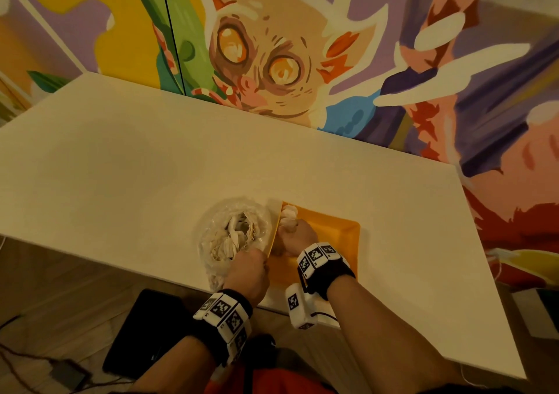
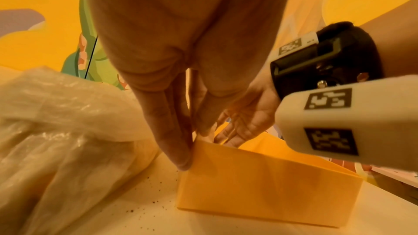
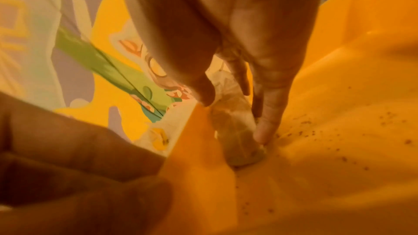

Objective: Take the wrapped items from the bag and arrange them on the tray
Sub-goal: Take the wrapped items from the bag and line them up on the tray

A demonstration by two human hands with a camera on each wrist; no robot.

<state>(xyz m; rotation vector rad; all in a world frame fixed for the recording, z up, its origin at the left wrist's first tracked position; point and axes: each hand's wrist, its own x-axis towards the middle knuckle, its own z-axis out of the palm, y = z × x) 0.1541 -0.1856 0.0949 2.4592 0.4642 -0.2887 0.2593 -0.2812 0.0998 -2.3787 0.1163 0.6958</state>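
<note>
Tabletop tray point(image 1: 338, 230): wrapped item point(image 3: 237, 131) seemingly between right fingers point(image 3: 269, 113).

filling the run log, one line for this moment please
left hand: holds tray edge | right hand: setting wrapped item in tray | bag: items left

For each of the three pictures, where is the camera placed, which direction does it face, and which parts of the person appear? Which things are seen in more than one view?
Head: on the head, facing forward and down at the table; both forearms, left hand, right hand.
Left wrist: along the left hand, whose fingers pinch the tray wall, bag beside it.
Right wrist: along the right hand, whose fingers touch a wrapped item in the tray.
Shared: the tray in all; the bag in head and left wrist.
</note>
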